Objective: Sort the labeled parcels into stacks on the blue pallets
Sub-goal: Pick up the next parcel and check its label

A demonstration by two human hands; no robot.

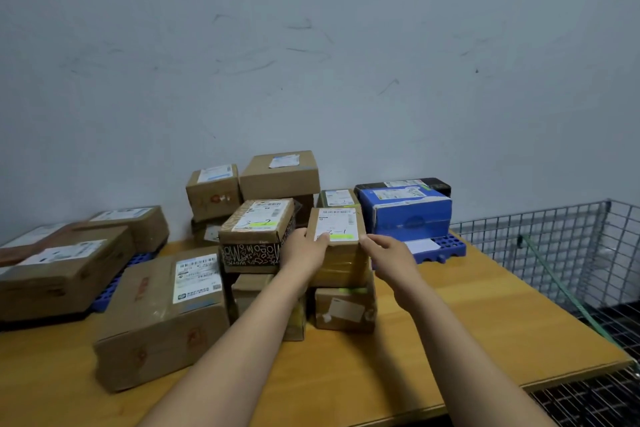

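A small brown parcel [341,262] with a white label marked "3-1" tops a short stack in the middle of the table. My left hand [304,251] grips its left side, thumb lying on the label. My right hand [389,256] holds its right edge with curled fingers. To its left sits a parcel marked "3-2" [258,227] on a black-and-white printed box. A blue pallet [438,248] at the back right carries a blue box [410,213]. Another blue pallet [114,282] on the left holds flat brown parcels [65,270].
A large brown parcel [162,319] lies at the front left on the wooden table [467,322]. More cartons [278,175] are piled against the grey wall. A wire mesh cage [568,246] stands to the right of the table's edge.
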